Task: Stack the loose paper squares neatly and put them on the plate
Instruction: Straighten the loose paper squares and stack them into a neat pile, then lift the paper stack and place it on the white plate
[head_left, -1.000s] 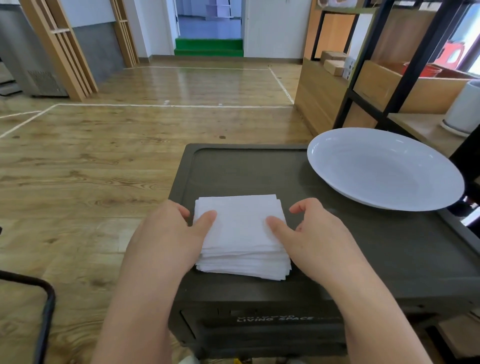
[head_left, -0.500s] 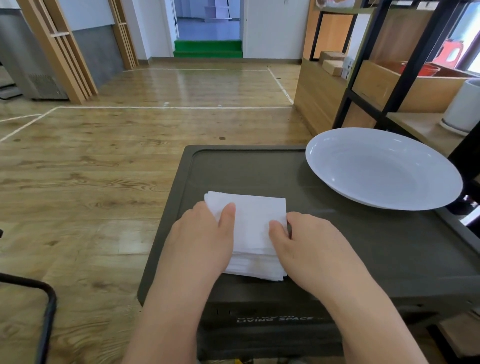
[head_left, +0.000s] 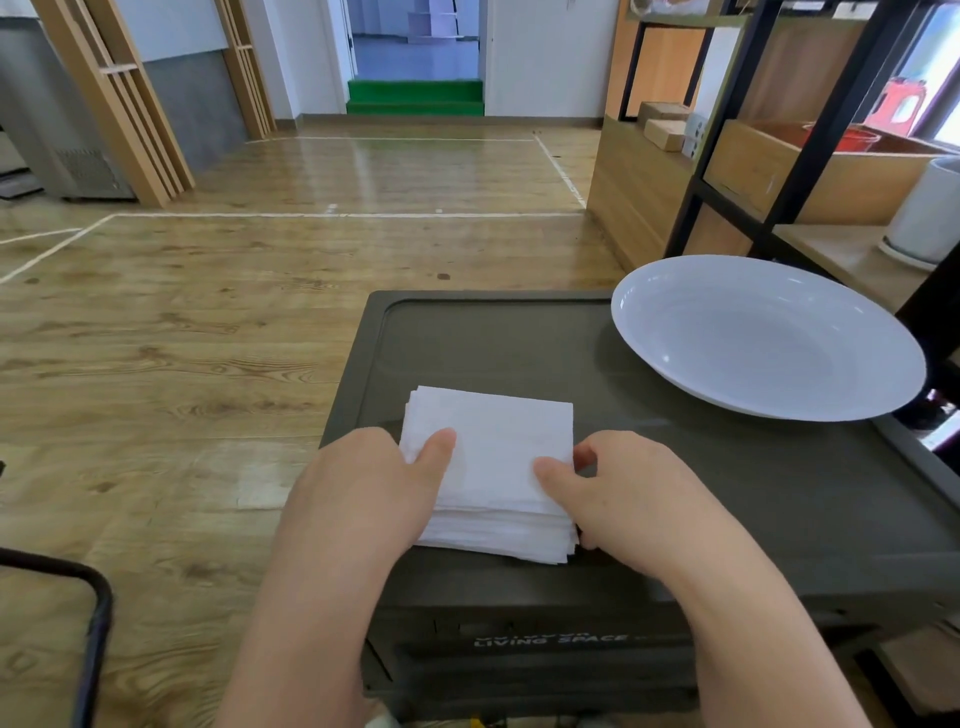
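Observation:
A stack of white paper squares (head_left: 496, 457) lies on the dark box lid (head_left: 727, 493), near its front left. My left hand (head_left: 369, 483) clasps the stack's left side, thumb on top and fingers hidden underneath or beside it. My right hand (head_left: 618, 493) clasps the right side in the same way, thumb on the top sheet. The sheets' front edges look slightly uneven. A large white plate (head_left: 769, 338) sits at the lid's back right with nothing on it, well apart from the stack.
The dark storage box stands on a wooden floor. A black metal shelf frame (head_left: 727, 150) with wooden boxes and a white pot (head_left: 930, 213) rises right behind the plate. A black tube frame (head_left: 88, 623) is at the lower left.
Both hands have shifted the stack slightly to the right and squared it between them. The left thumb has slid further onto the top sheet; the right fingers now curl at the stack's side.

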